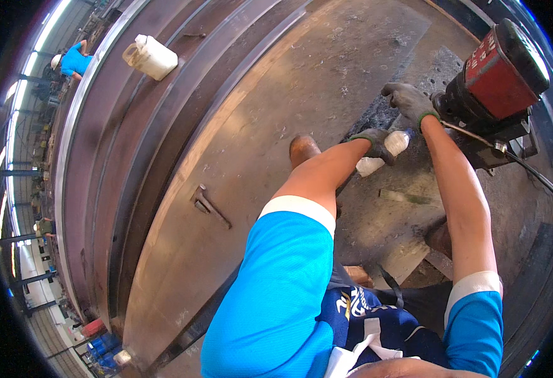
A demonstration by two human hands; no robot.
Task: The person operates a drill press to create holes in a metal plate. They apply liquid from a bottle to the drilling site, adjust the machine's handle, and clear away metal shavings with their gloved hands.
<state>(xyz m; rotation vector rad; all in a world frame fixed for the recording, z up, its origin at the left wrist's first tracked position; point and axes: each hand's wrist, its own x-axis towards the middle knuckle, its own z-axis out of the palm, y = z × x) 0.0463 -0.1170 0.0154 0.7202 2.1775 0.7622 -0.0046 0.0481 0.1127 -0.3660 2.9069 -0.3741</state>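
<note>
My left hand (377,146), in a dark grey glove, is wrapped round the middle of a small plastic bottle (396,143) with whitish contents. The bottle is tilted over the steel plate, its bluish end toward my right wrist. My right hand (410,101), gloved with a green cuff, reaches out beside the lower part of a red and black drilling machine (500,72). Its fingers stretch left, loosely bent, with nothing visible in them; their undersides are hidden. A dark, wet-looking strip with holes (437,69) lies under and beyond this hand.
A wrench-like tool (210,206) lies on the plate to my left. Long steel flanges (157,101) run along the left, with a whitish jerrycan (150,57) on them. A metal handle (534,171) juts from the machine. Another person (75,60) is far off at upper left.
</note>
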